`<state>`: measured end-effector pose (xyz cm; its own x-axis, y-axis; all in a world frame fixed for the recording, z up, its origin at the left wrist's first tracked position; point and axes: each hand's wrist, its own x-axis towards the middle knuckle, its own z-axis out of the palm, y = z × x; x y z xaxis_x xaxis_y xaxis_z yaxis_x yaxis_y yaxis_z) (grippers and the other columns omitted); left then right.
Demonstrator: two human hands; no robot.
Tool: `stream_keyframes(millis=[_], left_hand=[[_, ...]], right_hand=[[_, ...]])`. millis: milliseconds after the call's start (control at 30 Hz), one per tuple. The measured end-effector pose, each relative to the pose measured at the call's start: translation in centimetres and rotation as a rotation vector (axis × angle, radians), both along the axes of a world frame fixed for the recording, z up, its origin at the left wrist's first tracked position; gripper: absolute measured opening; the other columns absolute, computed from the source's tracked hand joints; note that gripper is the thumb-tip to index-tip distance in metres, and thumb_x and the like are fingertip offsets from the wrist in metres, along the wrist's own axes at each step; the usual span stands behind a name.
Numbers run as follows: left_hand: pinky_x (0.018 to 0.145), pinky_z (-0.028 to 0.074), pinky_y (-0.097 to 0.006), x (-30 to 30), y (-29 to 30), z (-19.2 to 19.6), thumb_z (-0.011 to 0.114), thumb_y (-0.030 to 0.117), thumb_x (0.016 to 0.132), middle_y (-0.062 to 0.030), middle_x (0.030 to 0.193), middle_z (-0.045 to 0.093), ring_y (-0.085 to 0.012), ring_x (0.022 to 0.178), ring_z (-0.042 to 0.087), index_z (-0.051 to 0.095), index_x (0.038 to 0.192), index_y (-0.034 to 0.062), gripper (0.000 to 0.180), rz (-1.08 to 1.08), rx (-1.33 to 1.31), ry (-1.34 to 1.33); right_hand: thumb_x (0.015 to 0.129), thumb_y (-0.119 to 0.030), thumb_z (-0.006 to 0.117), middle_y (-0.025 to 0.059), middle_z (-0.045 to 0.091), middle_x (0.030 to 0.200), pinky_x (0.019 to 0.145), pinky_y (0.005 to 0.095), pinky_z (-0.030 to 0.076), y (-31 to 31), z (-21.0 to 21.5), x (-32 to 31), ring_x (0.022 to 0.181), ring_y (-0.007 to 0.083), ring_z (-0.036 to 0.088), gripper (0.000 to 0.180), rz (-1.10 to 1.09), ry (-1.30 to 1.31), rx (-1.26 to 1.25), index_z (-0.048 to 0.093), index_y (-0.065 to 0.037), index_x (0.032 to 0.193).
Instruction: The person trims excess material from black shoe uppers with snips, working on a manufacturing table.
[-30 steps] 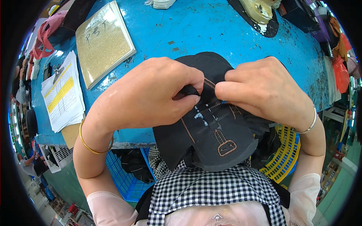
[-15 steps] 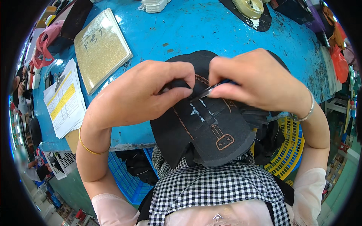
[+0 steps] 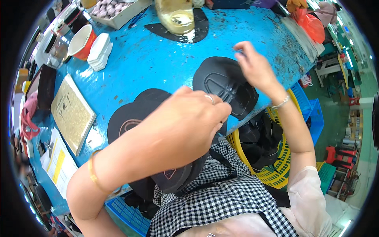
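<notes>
My left hand [image 3: 191, 122], with a ring on one finger, is closed, its fingertips pressed together; what they hold is hidden beneath it. Under this hand and forearm lie overlapping black shoe-upper pieces [image 3: 152, 96] with orange-brown stitching, reaching over the table edge toward my lap. My right hand [image 3: 254, 67] is raised at the far edge of another black stitched piece [image 3: 215, 73], which lies on the table to the right. Its fingers are curled and blurred, with a small dark-blue bit at the tips that I cannot make out.
A yellow basket [image 3: 290, 168] of black pieces stands below the table edge, right; a blue basket [image 3: 118, 211] is at lower left. A gold notebook [image 3: 71, 114] and clipped papers [image 3: 59, 164] lie left. Farther back are a red-and-white cup [image 3: 81, 43] and a glue container [image 3: 175, 17].
My hands have parted from the stitched piece they worked on together with a small dark tool. The view has swung right, a separate black piece shows, and my left hand now crosses over the stack.
</notes>
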<state>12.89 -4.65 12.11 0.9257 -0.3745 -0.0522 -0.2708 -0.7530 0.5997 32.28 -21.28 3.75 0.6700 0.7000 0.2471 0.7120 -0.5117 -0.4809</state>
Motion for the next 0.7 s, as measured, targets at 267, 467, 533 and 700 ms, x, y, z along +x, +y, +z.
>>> stream_keyframes(millis=[267,467,533,700], left_hand=[[0.097,0.038,-0.041,2.0,-3.4,-5.7,0.053,0.008,0.079,-0.0263,0.126,0.053,-0.031,0.116,0.054,0.056,0.1,0.0003,0.022,-0.254,0.344,-0.018],[0.097,0.038,-0.043,2.3,-3.0,-6.2,0.053,0.008,0.078,-0.0281,0.126,0.052,-0.0329,0.118,0.053,0.055,0.101,-0.0002,0.024,-0.264,0.284,-0.058],[0.097,0.038,-0.043,2.0,-2.9,-5.8,0.053,0.008,0.078,-0.0287,0.127,0.051,-0.0334,0.118,0.053,0.055,0.1,-0.0004,0.024,-0.256,0.281,-0.013],[0.096,0.039,-0.043,2.5,-3.1,-5.1,0.052,0.009,0.081,-0.0256,0.12,0.057,-0.0319,0.113,0.056,0.056,0.097,0.0005,0.019,-0.246,0.286,-0.076]], right_hand=[[0.085,-0.013,0.048,0.0069,0.055,0.088,0.071,0.0402,0.036,1.6,-5.4,-1.6,0.083,0.0262,0.054,0.022,0.057,-0.469,-0.083,0.052,-0.011,0.107],[0.087,-0.015,0.048,0.0073,0.06,0.091,0.071,0.0415,0.039,0.5,-4.6,5.0,0.087,0.0268,0.057,0.024,-0.116,-0.559,-0.063,0.055,-0.013,0.11],[0.086,-0.015,0.048,0.0065,0.056,0.086,0.07,0.0403,0.038,2.1,-3.8,-1.5,0.082,0.0251,0.055,0.023,0.165,-0.517,-0.158,0.055,-0.013,0.108],[0.083,-0.01,0.049,0.0118,0.063,0.091,0.07,0.0438,0.042,1.7,-5.2,3.2,0.087,0.029,0.06,0.024,-0.08,-0.49,-0.063,0.057,-0.012,0.106]])
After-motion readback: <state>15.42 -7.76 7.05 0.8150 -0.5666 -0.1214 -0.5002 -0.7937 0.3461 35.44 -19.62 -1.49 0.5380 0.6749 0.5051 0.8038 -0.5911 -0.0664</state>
